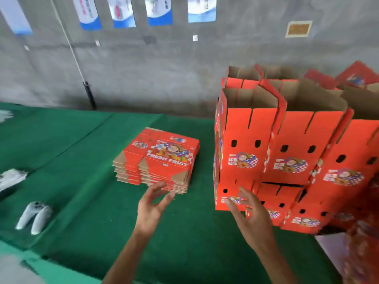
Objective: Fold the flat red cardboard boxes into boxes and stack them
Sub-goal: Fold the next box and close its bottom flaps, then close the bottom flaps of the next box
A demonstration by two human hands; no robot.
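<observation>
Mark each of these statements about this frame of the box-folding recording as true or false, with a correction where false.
1. Both hands are empty. True: the left hand and right hand have spread fingers and hold nothing.
2. The pile of flat boxes lies left of the folded boxes. True.
3. The folded boxes have their top flaps closed. False: the tops stand open.
4. The table cover is blue. False: it is green.
5. The white controller sits on the flat pile. False: it lies apart, far left.
</observation>
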